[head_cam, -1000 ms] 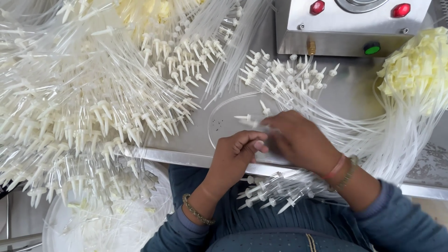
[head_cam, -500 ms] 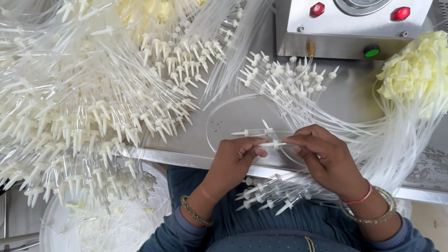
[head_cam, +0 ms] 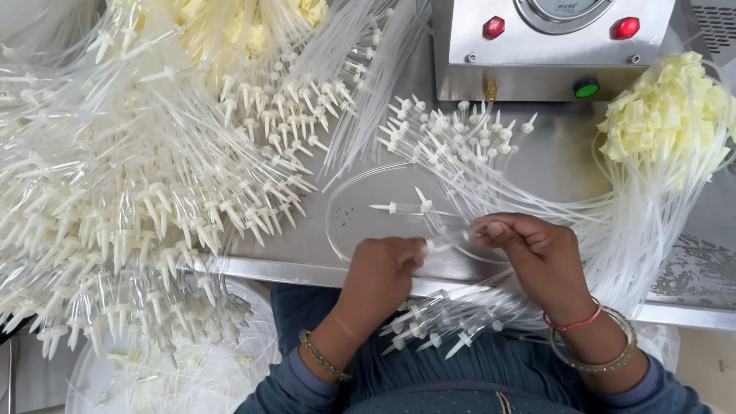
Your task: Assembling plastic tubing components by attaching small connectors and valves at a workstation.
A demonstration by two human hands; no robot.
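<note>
Near the front edge of the steel counter, the left hand and right hand pinch together one clear tube with white spike connector, beside a heap of similar tubes.

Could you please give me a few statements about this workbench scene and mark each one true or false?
1. Both hands pinch the same small clear tube piece between them. True: the left hand and right hand meet on the clear tube piece.
2. The metal machine has two red buttons and one green one. True: the metal machine shows exactly that on its front.
3. The yellow bundle of tube ends lies on the left side of the table. False: the yellow bundle lies at the right, beside the machine.
4. The right wrist is bare. False: it wears bangles.
5. The steel table is covered with a blue cloth. False: it is bare metal.
</note>
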